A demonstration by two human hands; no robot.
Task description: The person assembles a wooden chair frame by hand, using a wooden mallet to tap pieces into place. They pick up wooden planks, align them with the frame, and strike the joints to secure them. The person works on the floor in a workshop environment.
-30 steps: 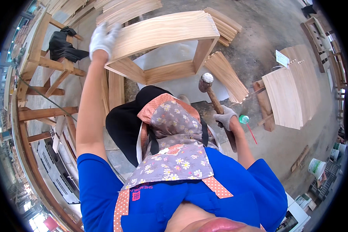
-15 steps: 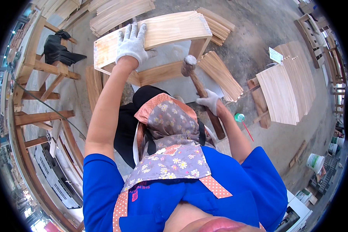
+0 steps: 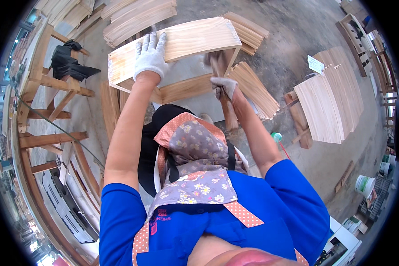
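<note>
A pale pine box frame (image 3: pixel 199 34), an open rectangle of joined boards, stands on edge in front of me. My left hand (image 3: pixel 150 60), in a white work glove, lies flat on its upper board toward the left end, fingers stretched out. Gripped in my gloved right hand (image 3: pixel 224 88) is a hammer (image 3: pixel 228 116) with a wooden handle, held partway along its length. Motion blurs the hammer's head, which is inside the frame's opening near the right end board; whether it touches the wood I cannot tell.
Stacks of thin boards lie beyond the frame (image 3: pixel 139 20), to its right (image 3: pixel 252 91) and farther right on wooden supports (image 3: pixel 321 108). A wooden rack (image 3: pixel 53 141) with a black cloth (image 3: pixel 71 62) stands at the left. A green-and-clear container (image 3: pixel 276 137) and a white bucket (image 3: pixel 364 185) are at the right.
My right hand has swung the hammer forward and left, bringing its head from beside the frame into the opening. My left hand stays flat on the board, its thumb now drawn in.
</note>
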